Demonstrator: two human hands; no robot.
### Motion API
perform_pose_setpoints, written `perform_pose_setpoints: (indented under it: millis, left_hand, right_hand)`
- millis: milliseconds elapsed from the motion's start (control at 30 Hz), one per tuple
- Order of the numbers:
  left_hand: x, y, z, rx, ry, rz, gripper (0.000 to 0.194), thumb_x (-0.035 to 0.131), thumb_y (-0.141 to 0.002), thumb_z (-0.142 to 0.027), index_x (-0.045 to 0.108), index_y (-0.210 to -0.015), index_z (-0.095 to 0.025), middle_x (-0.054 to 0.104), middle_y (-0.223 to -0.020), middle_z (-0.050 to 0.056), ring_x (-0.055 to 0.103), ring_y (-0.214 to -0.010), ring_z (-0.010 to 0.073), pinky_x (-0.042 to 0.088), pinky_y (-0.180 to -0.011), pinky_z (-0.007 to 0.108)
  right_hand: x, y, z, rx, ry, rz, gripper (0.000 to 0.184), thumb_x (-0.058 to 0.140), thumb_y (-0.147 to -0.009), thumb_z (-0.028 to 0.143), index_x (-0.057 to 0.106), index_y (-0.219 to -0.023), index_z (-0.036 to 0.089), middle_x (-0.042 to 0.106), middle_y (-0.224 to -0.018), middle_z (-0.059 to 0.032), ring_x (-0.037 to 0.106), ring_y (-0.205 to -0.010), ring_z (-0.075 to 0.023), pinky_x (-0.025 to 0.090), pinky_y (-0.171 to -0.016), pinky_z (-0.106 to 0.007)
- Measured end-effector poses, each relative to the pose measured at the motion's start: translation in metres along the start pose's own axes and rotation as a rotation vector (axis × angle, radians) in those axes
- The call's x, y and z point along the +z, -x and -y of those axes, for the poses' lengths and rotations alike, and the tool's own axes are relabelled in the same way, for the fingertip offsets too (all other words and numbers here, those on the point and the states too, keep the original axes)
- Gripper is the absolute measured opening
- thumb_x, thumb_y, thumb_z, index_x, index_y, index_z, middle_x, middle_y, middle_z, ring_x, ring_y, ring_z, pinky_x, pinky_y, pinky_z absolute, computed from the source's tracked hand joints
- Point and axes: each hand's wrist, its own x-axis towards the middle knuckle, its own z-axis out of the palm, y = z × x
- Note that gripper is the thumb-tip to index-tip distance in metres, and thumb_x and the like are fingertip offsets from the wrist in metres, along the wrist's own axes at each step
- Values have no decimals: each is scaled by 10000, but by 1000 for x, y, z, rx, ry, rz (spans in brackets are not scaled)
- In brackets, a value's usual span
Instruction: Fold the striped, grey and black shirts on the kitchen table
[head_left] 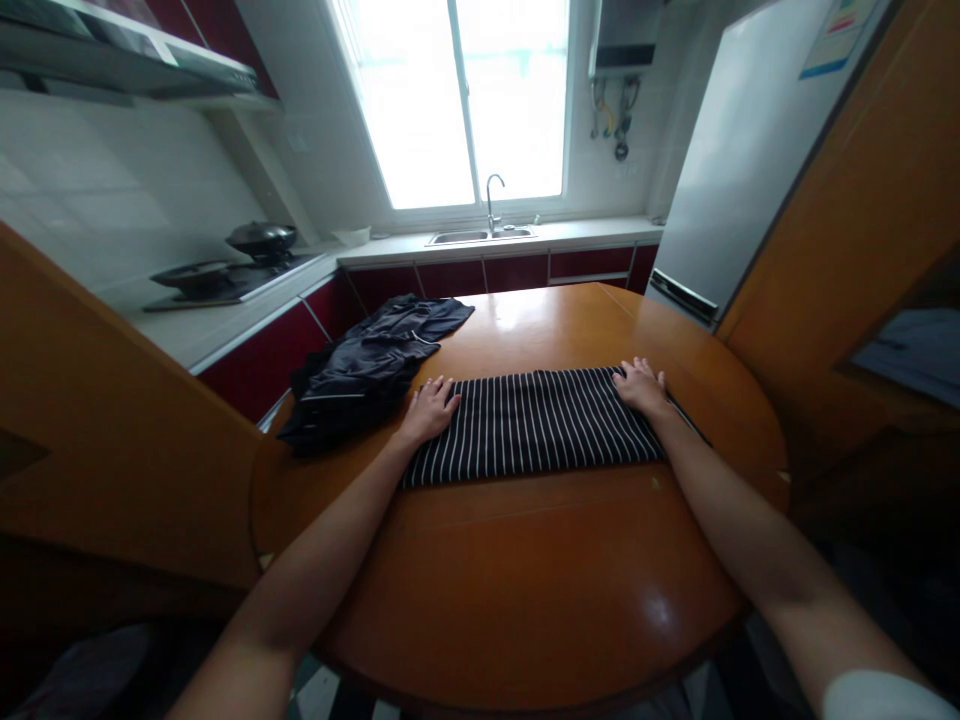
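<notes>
A black garment with thin white stripes lies folded into a long flat band across the middle of a round wooden table. My left hand rests flat on its left end, fingers spread. My right hand lies flat on its right end, fingers stretched out. Neither hand grips the cloth. A crumpled dark garment sits on the table's far left, just beyond my left hand.
Behind the table runs a white counter with red cabinet fronts, a sink and tap under a bright window. A hob with a wok is at the left. A grey fridge and a wooden cabinet stand at the right.
</notes>
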Motion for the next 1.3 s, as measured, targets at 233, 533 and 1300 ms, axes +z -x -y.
perform_pose_setpoints:
  millis: [233,533,1300]
  left_hand:
    - [-18,19,-28,248,-3,-119,530,393,-1045,-413,429,-1539,-225,376,-1613,120,268,-1520,321,234,-1218,543]
    - [-5,41,-52,526,50,182,577,247,-1071,-543,268,-1605,-327,185,-1690,38,83,-1566,286,125,-1243,519]
    - [-11,-11,-6,94,-14,107,582,344,-1031,-480,411,-1532,-193,366,-1614,131,298,-1504,294,210,-1213,543]
  right_hand:
    - [-7,19,27,-68,-11,-112,585,336,-1022,401,424,-1515,97,240,-1652,-214,146,-1546,-333,101,-1197,-654]
    - [11,43,69,-416,-53,76,553,367,-1034,435,443,-1517,178,270,-1656,-150,185,-1545,-278,128,-1225,-570]
    - [1,5,28,-253,17,88,531,381,-1029,421,483,-1485,168,365,-1613,-167,254,-1518,-311,146,-1202,-633]
